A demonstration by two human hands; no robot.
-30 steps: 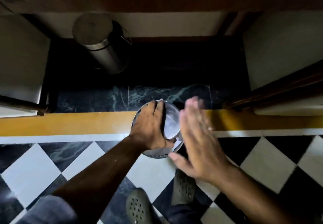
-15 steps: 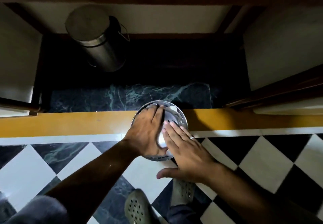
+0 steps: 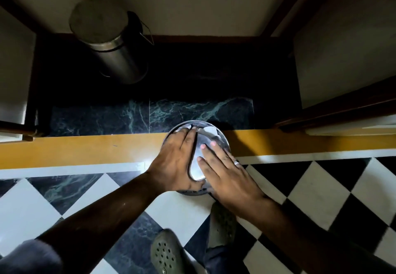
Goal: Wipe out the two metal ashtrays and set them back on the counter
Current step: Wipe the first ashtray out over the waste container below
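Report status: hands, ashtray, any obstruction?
Left hand gripping metal ashtray by its rim. Right hand flat inside it, fingers spread. Held over the floor; second ashtray not in view. No obstruction.

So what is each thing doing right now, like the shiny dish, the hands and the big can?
Metal ashtray: held up above the floor, its shiny face toward the camera.
Left hand: gripping the ashtray's left side, fingers over the rim.
Right hand: fingers flat on the ashtray's face; no cloth visible.
Metal bin: standing on the dark floor, lid shut.
Shoes: on the checkered floor.
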